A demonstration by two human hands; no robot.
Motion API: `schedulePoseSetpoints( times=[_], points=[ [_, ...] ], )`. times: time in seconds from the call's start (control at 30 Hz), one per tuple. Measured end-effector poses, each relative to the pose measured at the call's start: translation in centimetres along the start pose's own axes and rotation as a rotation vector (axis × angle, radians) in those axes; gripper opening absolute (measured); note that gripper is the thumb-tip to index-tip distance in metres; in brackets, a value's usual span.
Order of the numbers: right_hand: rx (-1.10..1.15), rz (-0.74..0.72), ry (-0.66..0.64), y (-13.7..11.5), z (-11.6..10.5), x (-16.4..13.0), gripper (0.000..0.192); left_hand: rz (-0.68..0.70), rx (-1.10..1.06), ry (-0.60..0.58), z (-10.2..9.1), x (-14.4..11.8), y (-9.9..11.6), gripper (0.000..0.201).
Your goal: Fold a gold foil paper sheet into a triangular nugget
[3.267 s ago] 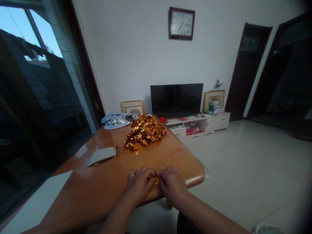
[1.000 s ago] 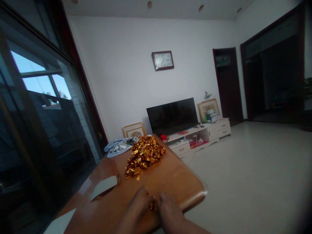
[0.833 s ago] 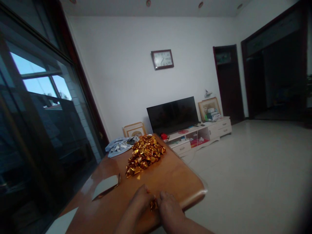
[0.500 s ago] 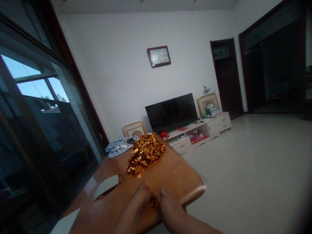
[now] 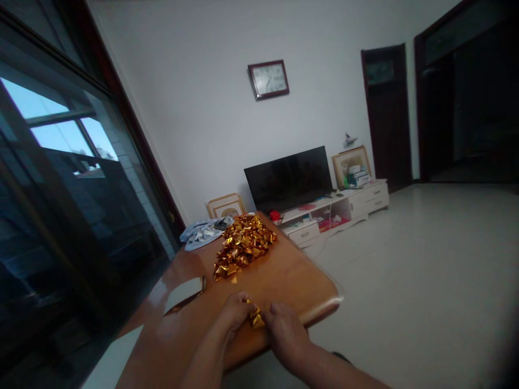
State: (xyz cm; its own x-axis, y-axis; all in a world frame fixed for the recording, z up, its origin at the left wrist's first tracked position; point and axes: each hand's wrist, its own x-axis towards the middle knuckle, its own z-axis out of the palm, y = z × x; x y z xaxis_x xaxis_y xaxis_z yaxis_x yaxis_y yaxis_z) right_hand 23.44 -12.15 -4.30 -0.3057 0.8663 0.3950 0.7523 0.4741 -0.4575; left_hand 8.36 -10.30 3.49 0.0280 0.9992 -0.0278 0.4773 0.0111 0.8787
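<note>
Between my hands, close to the near edge of the wooden table (image 5: 295, 275), is a small piece of folded gold foil paper (image 5: 256, 319). My left hand (image 5: 237, 312) is closed, its thumb and fingers pinching the foil from the left. On the other side my right hand (image 5: 284, 329) is closed with its fingertips at the foil's right edge. Farther up the table lies a large heap of folded gold foil pieces (image 5: 245, 243). To the left is a stack of pale sheets (image 5: 184, 294) with gold showing at its edge.
Another pale sheet (image 5: 117, 356) lies at the lower left of the table. Behind the heap rests a light blue bag (image 5: 203, 235) with silvery pieces. A television (image 5: 290, 181) stands on a white cabinet (image 5: 304, 233) beyond the table. Glass doors (image 5: 81, 216) line the left side.
More of the gold foil shows between my hands, and its shape looks fuller. The view has shifted slightly. Both hands remain near the table's edge.
</note>
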Motion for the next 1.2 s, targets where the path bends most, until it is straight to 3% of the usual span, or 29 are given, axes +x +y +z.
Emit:
schedulePoseSetpoints(
  times=[0.13, 0.33, 0.57, 0.8, 0.93, 1.2],
  points=[
    [0.217, -0.034, 0.033, 1.0, -1.4, -0.8, 0.029, 0.044, -0.065, 0.016, -0.7, 0.5, -1.4, 0.022],
    [0.452, -0.008, 0.202, 1.5, -4.2, -1.1, 0.022, 0.118, -0.152, 0.023, -1.8, -3.7, -1.6, 0.022],
    [0.611, -0.091, 0.019, -1.6, -5.2, -1.7, 0.02, 0.144, -0.265, 0.017, -0.9, -7.8, -0.1, 0.021],
    [0.736, -0.087, -0.013, -3.4, -6.7, -3.3, 0.02, 0.117, -0.547, -0.024, 0.0, -10.9, 0.5, 0.027],
    [0.73, -0.132, -0.03, -4.3, -7.8, -3.8, 0.019, 0.183, -0.531, -0.004, 0.5, -12.0, 0.6, 0.02],
    [0.742, -0.134, -0.096, -5.3, -8.8, -4.7, 0.027, 0.248, -0.524, 0.036, 0.1, -13.2, 0.1, 0.023]
  ],
)
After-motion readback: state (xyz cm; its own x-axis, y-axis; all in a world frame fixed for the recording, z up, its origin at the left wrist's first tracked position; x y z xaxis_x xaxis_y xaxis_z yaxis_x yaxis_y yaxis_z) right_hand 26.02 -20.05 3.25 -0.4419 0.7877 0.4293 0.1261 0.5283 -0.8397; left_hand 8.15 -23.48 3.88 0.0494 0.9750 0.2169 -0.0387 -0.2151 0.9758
